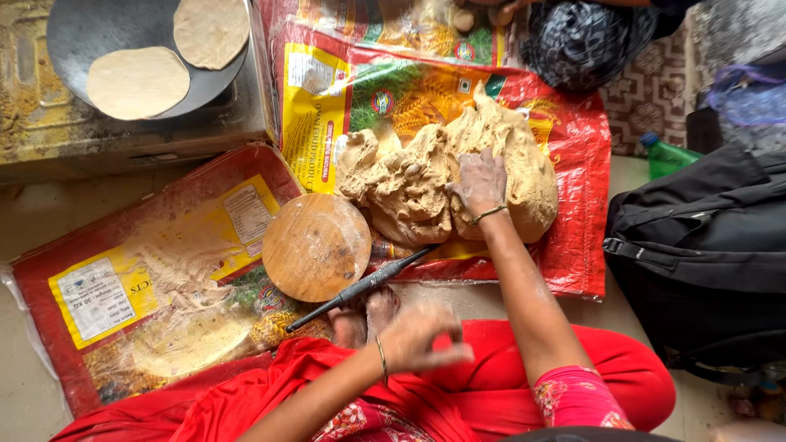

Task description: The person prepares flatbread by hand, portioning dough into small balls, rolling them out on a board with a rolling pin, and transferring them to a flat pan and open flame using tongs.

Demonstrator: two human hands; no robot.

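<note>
My right hand (479, 184) rests flour-dusted on a big lump of tan dough (446, 176), fingers spread over it. The dough lies on a red and yellow printed sack (577, 147). My left hand (417, 336) hovers blurred above my lap in red cloth, fingers loosely apart, holding nothing that I can see. A round wooden rolling board (317, 245) sits just left of the dough. A thin dark rolling pin (360, 286) lies slanted at the board's lower edge, close to my left hand.
A dark pan (106, 24) at top left holds two flatbreads (137, 82) on a worn stove. A second floured sack (123, 286) lies at lower left. A black bag (704, 254) stands at right, a green bottle (667, 155) behind it. Another person sits at top.
</note>
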